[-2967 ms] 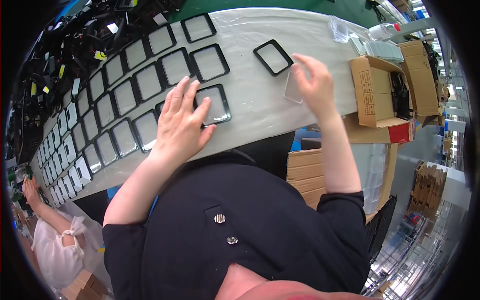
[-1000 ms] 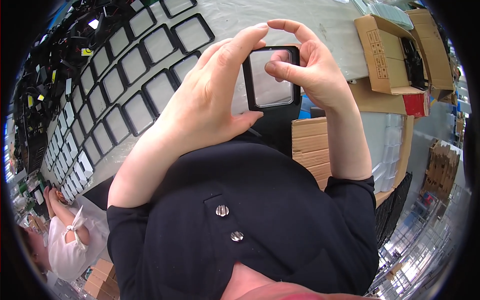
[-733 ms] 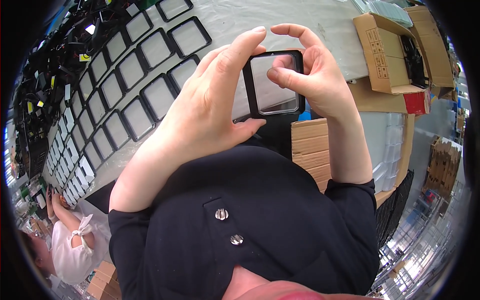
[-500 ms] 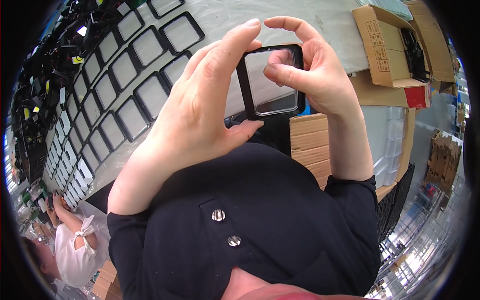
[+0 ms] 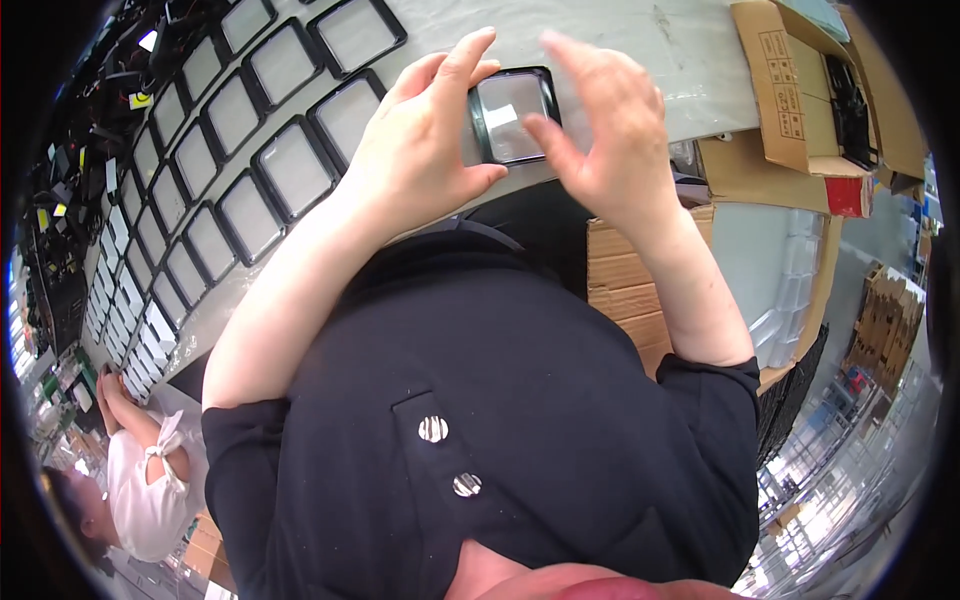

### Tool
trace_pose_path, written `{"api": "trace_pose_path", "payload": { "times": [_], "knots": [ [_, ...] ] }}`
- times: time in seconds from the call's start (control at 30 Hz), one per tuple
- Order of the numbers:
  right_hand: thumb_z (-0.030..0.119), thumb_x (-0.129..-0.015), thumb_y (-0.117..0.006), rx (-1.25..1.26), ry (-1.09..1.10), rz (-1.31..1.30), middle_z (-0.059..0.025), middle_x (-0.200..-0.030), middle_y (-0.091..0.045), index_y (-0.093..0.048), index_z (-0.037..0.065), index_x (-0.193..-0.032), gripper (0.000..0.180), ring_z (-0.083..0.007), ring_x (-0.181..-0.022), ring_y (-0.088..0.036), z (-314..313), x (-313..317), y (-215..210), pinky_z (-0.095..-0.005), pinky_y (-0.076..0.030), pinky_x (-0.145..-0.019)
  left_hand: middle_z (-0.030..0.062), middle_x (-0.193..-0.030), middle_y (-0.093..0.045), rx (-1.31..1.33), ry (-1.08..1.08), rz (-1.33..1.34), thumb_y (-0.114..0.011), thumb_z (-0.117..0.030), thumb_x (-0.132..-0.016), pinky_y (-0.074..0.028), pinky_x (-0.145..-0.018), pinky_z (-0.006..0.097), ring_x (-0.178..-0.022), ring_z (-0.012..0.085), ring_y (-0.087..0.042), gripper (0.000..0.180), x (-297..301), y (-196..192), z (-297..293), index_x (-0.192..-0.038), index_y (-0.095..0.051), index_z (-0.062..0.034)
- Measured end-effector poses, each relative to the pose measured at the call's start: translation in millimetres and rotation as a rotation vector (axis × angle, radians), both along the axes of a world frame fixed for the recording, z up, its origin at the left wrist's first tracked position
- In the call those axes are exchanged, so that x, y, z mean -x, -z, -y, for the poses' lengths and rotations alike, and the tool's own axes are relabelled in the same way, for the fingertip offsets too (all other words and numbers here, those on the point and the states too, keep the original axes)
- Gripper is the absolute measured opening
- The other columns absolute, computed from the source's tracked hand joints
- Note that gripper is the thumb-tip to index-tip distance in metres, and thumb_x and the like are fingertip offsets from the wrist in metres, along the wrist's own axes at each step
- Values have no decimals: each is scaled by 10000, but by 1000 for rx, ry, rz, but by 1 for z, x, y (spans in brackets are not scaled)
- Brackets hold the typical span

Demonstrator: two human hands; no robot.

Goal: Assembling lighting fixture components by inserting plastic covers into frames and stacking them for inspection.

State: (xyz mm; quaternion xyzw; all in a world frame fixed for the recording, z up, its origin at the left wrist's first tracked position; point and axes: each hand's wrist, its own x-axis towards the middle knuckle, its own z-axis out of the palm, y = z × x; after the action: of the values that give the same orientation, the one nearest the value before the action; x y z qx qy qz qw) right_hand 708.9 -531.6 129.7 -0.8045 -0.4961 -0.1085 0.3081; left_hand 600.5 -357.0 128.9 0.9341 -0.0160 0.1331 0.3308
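Note:
A black rectangular frame with a clear panel [image 5: 508, 115] is held over the near edge of the table, tilted so that light glints off the panel. My left hand [image 5: 425, 140] grips its left side, with the thumb at the lower corner and the fingers at the upper one. My right hand [image 5: 615, 125] is just right of the frame, slightly blurred, with thumb and fingers apart. Its thumb tip overlaps the panel's right part; whether it touches cannot be made out. Rows of similar black frames [image 5: 297, 168] lie on the table left of my hands.
The pale table [image 5: 660, 45] runs along the far side. Right of it stands an open cardboard box [image 5: 785, 95] with black pieces inside. Nearer are another carton [image 5: 625, 275] and clear plastic trays [image 5: 790, 280]. White pieces [image 5: 140, 345] stand at far left, near a co-worker in white [image 5: 150, 490].
The frame has moved up and away from my body and tilted. My right hand has let go of its right edge and spread its fingers; my left hand still holds it.

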Motion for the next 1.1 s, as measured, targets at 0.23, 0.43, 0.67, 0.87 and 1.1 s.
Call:
{"api": "trace_pose_path", "payload": {
  "times": [0.23,0.43,0.67,0.87,1.1],
  "knots": [
    [404,-858,-613,288,-48,190,-49,-1293,-586,-619,87,-1220,482,-260,-1302,-429,9,14,22,-436,-289,-1035,102,-1276,-561,-58,-36,-38,-879,-164,-551,-420,-1021,396,-1200,291,-498,1098,-1,4,-2,-1460,-268,-96],
    [485,-826,-610,366,-40,198,-124,-1250,-601,-631,10,-1171,588,-259,-1279,-466,0,20,16,-523,-253,-1054,98,-1177,-620,8,-35,-46,-893,-214,-527,-421,-1002,387,-1175,305,-526,1110,-7,7,-4,-1448,-289,-83],
    [478,-847,-582,370,-71,268,-125,-1161,-648,-649,-6,-1131,566,-244,-1235,-501,-5,12,15,-552,-240,-1054,117,-1173,-603,-6,-9,-34,-895,-296,-542,-415,-1008,396,-1172,306,-526,1091,-10,7,-5,-1433,-311,-60],
    [334,-893,-597,122,-69,13,-120,-1260,-598,-635,46,-1181,409,-292,-1253,-472,4,8,3,-449,-310,-1036,137,-1200,-546,72,-9,17,-856,-125,-559,-455,-955,394,-1136,312,-532,1072,-5,-7,-3,-1448,-263,-48],
    [408,-997,-394,-169,-45,150,-237,-1330,-511,-592,-33,-1208,527,-360,-1308,-416,28,14,-64,-453,-307,-1088,213,-1266,-511,-34,140,203,-878,-104,-549,-394,-984,380,-1156,279,-534,1253,19,-89,-4,-1489,-55,-22]
  ]
}}
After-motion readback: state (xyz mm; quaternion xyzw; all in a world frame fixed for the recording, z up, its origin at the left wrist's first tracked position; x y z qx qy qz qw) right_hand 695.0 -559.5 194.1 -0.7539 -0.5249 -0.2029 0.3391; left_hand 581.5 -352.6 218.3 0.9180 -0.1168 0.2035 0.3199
